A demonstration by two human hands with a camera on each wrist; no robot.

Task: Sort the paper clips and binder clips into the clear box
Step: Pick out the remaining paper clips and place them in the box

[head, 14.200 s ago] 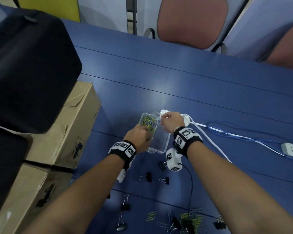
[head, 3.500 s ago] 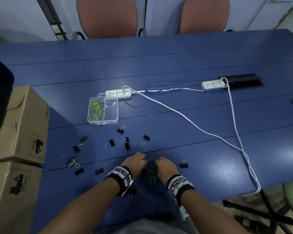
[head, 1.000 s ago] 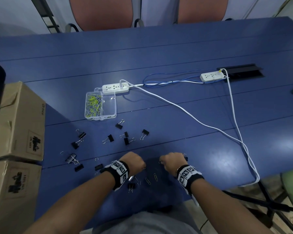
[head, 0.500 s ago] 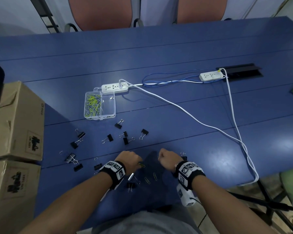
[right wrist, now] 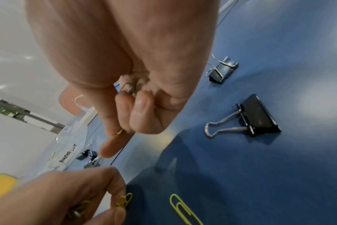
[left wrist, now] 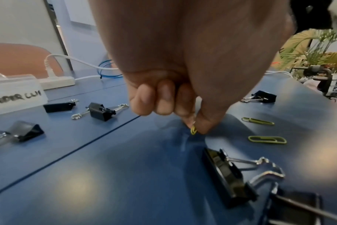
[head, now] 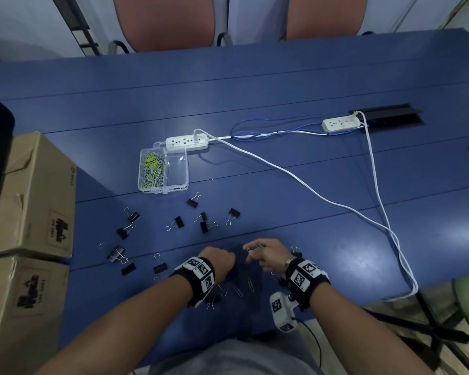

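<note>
The clear box [head: 179, 169] stands beside a white power strip, with yellow and grey paper clips [head: 151, 169] in its left compartment. Near the table's front edge my left hand [head: 225, 260] is a fist and pinches yellow paper clips [left wrist: 193, 130] between thumb and fingers. Close to its right, my right hand [head: 252, 252] curls round more paper clips [right wrist: 127, 88], a yellow tip [right wrist: 119, 132] showing. Two loose paper clips [head: 251, 285] lie on the table between my wrists. Black binder clips [head: 178, 222] are scattered between the hands and the box.
Two cardboard boxes [head: 30, 201] stand along the left edge. A white cable [head: 295, 177] runs from the power strip [head: 186, 142] across the table to the right edge. A second power strip [head: 341, 123] lies far right. A binder clip [left wrist: 229, 175] lies just behind my left hand.
The small heap of paper clips between my hands is gone; both hands have gathered clips and risen a little. Two clips stay on the table.
</note>
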